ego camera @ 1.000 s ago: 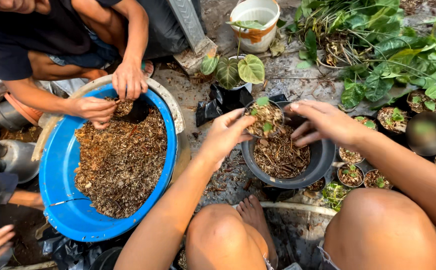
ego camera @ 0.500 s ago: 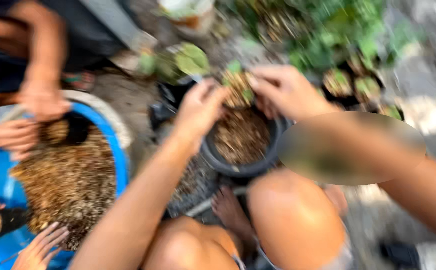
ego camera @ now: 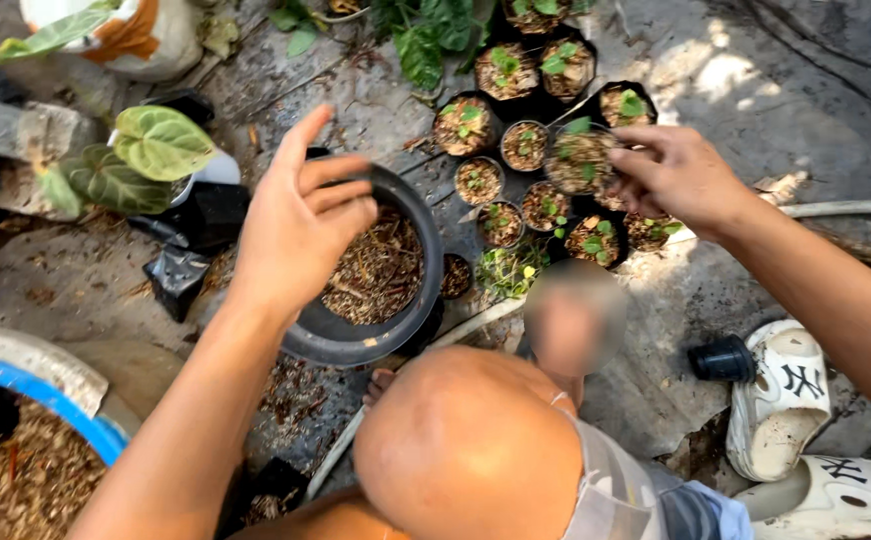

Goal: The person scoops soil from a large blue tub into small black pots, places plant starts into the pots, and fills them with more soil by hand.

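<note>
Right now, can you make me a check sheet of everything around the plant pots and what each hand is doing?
Surface: rough grey ground, littered with bits of mulch.
Job's things: big black pot part full of brown mulch; cluster of small seedling pots.
Clutter: blue tub of mulch, black bags, small empty black pot lying on its side, white sandals.
Fingers: left hand open over the big pot's rim; right hand gripping a small seedling pot.
Cables: pale hose.
Surroundings: big-leaf plant, white bucket.
</note>
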